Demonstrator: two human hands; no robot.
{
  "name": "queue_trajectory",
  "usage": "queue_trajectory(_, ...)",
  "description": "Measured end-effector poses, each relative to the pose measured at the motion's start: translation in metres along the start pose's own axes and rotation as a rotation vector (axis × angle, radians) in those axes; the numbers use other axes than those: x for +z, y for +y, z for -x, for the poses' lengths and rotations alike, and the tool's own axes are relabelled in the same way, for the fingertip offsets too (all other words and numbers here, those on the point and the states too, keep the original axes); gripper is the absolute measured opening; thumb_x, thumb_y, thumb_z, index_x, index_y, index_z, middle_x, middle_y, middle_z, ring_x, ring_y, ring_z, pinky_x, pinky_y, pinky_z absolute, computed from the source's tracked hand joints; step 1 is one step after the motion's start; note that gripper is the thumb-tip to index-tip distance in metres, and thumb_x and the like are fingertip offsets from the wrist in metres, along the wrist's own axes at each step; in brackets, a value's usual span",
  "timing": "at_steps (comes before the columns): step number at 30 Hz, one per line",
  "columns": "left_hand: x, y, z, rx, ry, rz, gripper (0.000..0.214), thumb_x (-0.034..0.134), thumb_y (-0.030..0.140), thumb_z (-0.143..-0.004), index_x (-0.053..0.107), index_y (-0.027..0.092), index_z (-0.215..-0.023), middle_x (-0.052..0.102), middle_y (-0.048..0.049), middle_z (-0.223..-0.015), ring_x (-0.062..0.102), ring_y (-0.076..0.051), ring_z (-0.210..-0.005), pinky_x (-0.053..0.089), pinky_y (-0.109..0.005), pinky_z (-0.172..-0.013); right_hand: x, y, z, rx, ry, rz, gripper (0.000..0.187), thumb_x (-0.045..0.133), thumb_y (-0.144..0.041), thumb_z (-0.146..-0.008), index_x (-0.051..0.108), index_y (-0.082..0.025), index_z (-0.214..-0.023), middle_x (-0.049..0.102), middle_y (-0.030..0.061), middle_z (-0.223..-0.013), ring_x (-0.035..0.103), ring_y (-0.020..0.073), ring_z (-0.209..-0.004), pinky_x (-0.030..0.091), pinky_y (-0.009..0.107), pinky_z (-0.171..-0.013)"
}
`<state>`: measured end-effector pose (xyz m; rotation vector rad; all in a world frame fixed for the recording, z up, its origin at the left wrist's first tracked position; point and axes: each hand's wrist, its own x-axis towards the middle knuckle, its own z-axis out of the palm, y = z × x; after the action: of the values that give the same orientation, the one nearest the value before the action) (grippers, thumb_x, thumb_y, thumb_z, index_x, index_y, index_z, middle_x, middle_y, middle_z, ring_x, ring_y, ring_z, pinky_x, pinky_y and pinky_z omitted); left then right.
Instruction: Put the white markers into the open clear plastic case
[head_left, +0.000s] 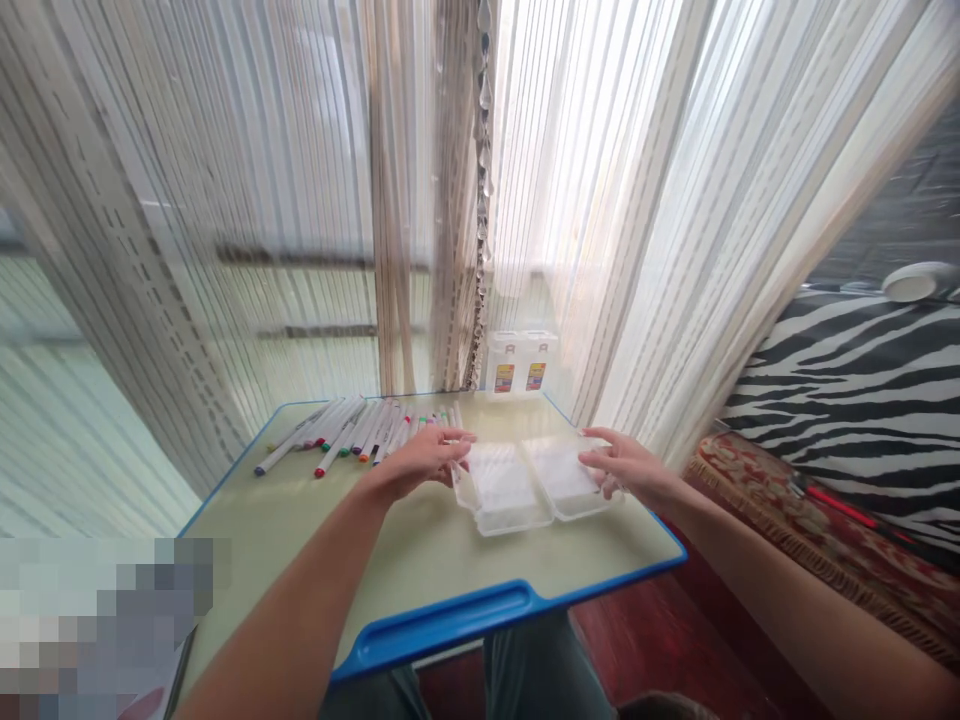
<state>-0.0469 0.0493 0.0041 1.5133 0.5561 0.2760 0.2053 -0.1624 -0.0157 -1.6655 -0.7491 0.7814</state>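
A clear plastic case point(525, 485) lies opened flat in two halves on a small green table with a blue rim point(450, 615). My left hand point(424, 458) rests on the case's left edge with fingers curled over it. My right hand point(626, 465) grips the right edge of the case the same way. A row of several markers point(352, 430) with coloured caps lies on the table to the left of my left hand.
Two upright clear boxes with coloured labels point(521, 362) stand at the table's far edge against sheer curtains. A zebra-print surface point(862, 400) and a patterned red cushion point(795, 520) are on the right. Red floor shows below the table.
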Motion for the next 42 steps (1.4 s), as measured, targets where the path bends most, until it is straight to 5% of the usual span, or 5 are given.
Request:
queue_trajectory(4,-0.003,0.0,0.003,0.066,-0.111,-0.303,0.052,0.076,0.037,-0.073,0.069,0.009,-0.117,0.07,-0.0071,-0.071,0.056,-0.012,-0.053,0.046,-0.026,-0.056,0.004,0.007,0.004,0.028,0.001,0.017,0.058,0.078,-0.023,-0.071,0.051,-0.011,-0.121,0.061,-0.002,-0.061,0.052,0.0122,-0.037,0.042,0.023,-0.029)
queue_trajectory(17,0.0,-0.01,-0.005,0.55,0.236,-0.993,0.024,0.061,0.035,-0.083,0.067,0.017,-0.068,0.062,-0.002,-0.067,0.054,-0.014,-0.064,0.036,-0.026,-0.061,0.021,0.016,-0.008,0.031,-0.016,0.084,0.065,0.075,-0.038,-0.071,0.044,-0.015,-0.123,0.046,-0.0114,-0.049,0.045,0.0112,-0.038,0.042,0.024,-0.036)
queue_trajectory(25,0.0,-0.016,-0.009,0.514,0.502,-0.945,0.034,0.053,0.036,-0.088,0.056,0.017,-0.06,0.054,0.0012,-0.054,0.044,-0.011,-0.051,0.029,-0.025,-0.057,0.002,-0.019,-0.011,-0.162,0.041,1.051,0.072,0.068,-0.059,-0.076,0.055,-0.012,-0.129,0.071,0.0081,-0.08,0.069,0.0279,-0.081,0.046,0.033,-0.067)
queue_trajectory(37,-0.006,-0.024,-0.013,0.548,0.576,-0.928,0.039,0.048,0.037,-0.089,0.053,0.018,-0.056,0.054,0.0002,-0.051,0.046,-0.012,-0.05,0.031,-0.025,-0.057,0.152,-0.078,-0.11,-0.178,-0.315,1.034,0.029,0.056,-0.032,-0.092,0.069,-0.011,-0.076,0.071,0.0068,-0.072,0.066,0.0155,-0.06,0.049,0.024,-0.054)
queue_trajectory(42,-0.005,-0.025,-0.013,0.534,0.545,-0.903,0.038,0.047,0.036,-0.09,0.057,0.018,-0.058,0.056,-0.0015,-0.054,0.047,-0.013,-0.051,0.032,-0.027,-0.059,0.172,-0.059,-0.13,-0.203,-0.243,1.203,0.027,0.058,-0.035,-0.096,0.063,-0.015,-0.115,0.065,0.0083,-0.114,0.066,0.0204,-0.095,0.056,0.039,-0.082)
